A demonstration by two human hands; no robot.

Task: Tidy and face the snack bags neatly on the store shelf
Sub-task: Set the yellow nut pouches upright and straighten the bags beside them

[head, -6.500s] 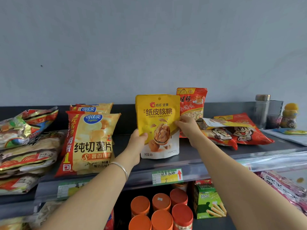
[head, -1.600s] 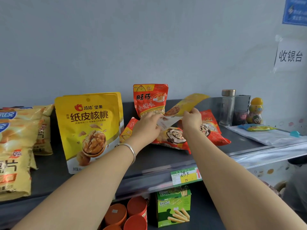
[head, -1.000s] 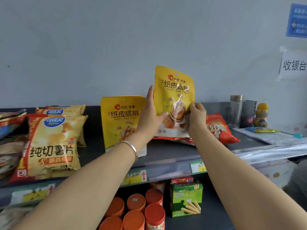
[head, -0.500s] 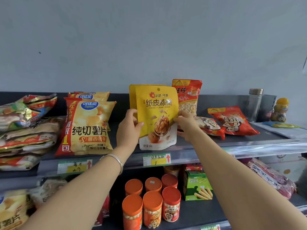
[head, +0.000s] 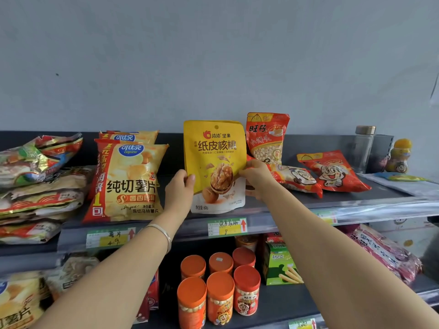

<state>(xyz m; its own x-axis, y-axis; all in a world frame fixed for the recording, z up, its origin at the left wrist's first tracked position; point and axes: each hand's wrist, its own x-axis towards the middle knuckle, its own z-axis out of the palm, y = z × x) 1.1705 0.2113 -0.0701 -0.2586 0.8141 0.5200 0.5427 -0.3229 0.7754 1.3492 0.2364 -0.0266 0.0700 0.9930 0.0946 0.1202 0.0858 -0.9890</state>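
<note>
A yellow walnut bag [head: 215, 148] stands upright at the front of the top shelf [head: 297, 206], label facing me. My left hand [head: 179, 188] pinches its left edge with the thumb on the front. Its right edge is gripped by my right hand [head: 255, 176]. Whether a second yellow bag stands behind it is hidden. To its left stand potato chip bags [head: 128, 179]. A red bag of small biscuits [head: 267, 138] stands behind to the right, and two more red bags [head: 332, 170] lie flat further right.
A pile of mixed snack bags [head: 35, 181] lies at the far left. A glass bottle [head: 363, 148] and a small yellow jar [head: 400, 155] stand at the top shelf's right end. Orange-lidded jars [head: 219, 290] and a green stick-biscuit box [head: 282, 264] fill the lower shelf.
Both hands lifted a yellow walnut bag off the red bags, carried it left and set it upright in front of the other walnut bag. It now stands lower on the shelf.
</note>
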